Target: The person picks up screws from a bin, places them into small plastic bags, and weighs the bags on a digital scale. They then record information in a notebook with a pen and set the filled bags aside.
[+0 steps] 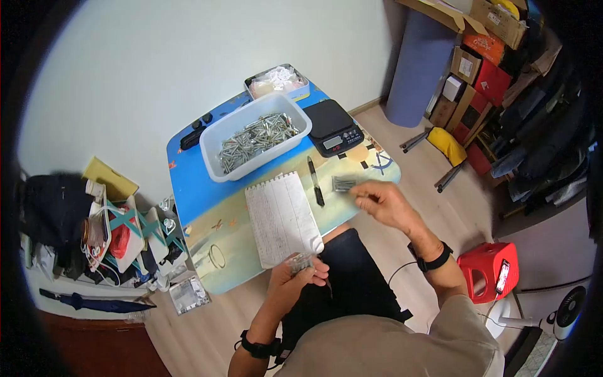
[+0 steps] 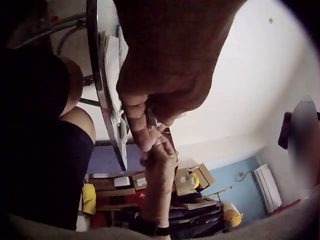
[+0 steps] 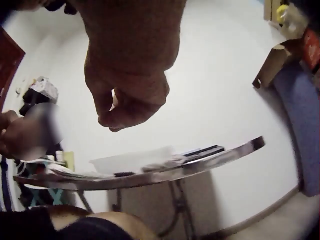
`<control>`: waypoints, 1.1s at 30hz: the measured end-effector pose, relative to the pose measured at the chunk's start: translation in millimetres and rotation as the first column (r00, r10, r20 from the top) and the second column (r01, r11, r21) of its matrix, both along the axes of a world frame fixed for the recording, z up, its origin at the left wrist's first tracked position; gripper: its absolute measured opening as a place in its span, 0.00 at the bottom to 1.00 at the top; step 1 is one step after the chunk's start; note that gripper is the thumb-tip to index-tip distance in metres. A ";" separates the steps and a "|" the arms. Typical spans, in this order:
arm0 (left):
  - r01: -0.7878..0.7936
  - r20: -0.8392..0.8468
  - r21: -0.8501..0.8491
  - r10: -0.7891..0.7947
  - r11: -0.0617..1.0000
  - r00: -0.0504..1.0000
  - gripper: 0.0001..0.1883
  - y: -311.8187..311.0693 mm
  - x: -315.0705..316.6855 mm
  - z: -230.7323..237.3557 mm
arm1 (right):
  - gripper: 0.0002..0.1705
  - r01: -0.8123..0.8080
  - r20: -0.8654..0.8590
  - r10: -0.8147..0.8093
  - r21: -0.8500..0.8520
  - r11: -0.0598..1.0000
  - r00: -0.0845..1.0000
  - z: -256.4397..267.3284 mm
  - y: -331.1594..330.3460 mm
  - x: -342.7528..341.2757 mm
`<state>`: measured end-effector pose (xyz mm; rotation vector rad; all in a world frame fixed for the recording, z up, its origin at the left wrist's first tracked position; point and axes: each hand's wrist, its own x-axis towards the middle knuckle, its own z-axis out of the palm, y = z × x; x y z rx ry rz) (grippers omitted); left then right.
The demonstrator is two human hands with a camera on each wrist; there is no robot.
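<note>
gripping a clear packet (image 1: pixel 301 261) in the left hand (image 1: pixel 287 285) at the near end of a notebook (image 1: pixel 281 217); holding the right hand (image 1: pixel 389 206), with curled fingers, just beside bagged metal fasteners (image 1: pixel 343 183) on the table (image 1: pixel 235 251); cannot tell whether pinching anything. working before a white tub (image 1: pixel 264 163) of loose fasteners (image 1: pixel 259 139).

fasteners (image 1: pixel 257 141): shiny mtl | tub (image 1: pixel 267 159): smooth plast. | notepad (image 1: pixel 282 217): matt ppr | bag (image 1: pixel 300 259): glossy plast. | shirt (image 1: pixel 389 345): matt cloth
</note>
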<state>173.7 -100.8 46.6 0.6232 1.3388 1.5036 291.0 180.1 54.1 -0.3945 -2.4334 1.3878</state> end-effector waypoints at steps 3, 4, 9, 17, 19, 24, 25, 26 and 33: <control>0.004 -0.001 0.059 -0.004 0.998 1.000 0.09 10.5 -17.7 12.6 | 0.26 0.142 0.074 -0.161 0.214 0.966 0.984 -6.0 24.8 -7.2; 0.011 0.002 0.053 -0.011 0.999 1.000 0.09 15.2 -23.7 14.7 | 0.29 0.170 0.094 -0.215 0.352 0.921 0.972 -6.9 29.7 -9.3; -0.083 -0.182 0.007 0.083 0.997 0.980 0.08 42.0 -40.5 29.8 | 0.35 0.100 0.109 -0.160 0.425 0.900 0.981 -9.3 28.5 -26.9; -0.258 -0.147 -0.065 0.246 0.964 0.958 0.08 26.7 -51.8 23.9 | 0.30 0.060 0.134 -0.103 0.292 0.954 0.986 -6.7 41.0 -37.9; -0.296 -0.149 -0.093 0.281 0.950 0.948 0.08 14.3 -51.9 19.7 | 0.29 0.042 0.139 -0.081 0.262 0.964 0.987 -10.3 47.5 -34.6; -0.313 -0.117 -0.079 0.303 0.947 0.946 0.06 -22.9 -51.8 -1.0 | 0.27 0.050 0.117 -0.087 0.291 0.955 0.989 -19.4 42.7 -34.8; -0.314 -0.116 -0.068 0.305 0.947 0.945 0.06 -26.5 -50.8 -2.4 | 0.26 0.056 0.115 -0.092 0.282 0.958 0.989 -23.4 43.1 -34.5; -0.329 -0.116 -0.066 0.320 0.942 0.940 0.06 -29.1 -50.0 -2.8 | 0.25 0.062 0.113 -0.096 0.272 0.960 0.989 -24.9 43.8 -34.2; -0.389 -0.406 0.016 0.361 0.921 0.839 0.07 -19.8 -55.1 -3.7 | 0.17 0.089 -0.077 -0.076 0.174 0.981 0.994 -13.7 83.8 -50.1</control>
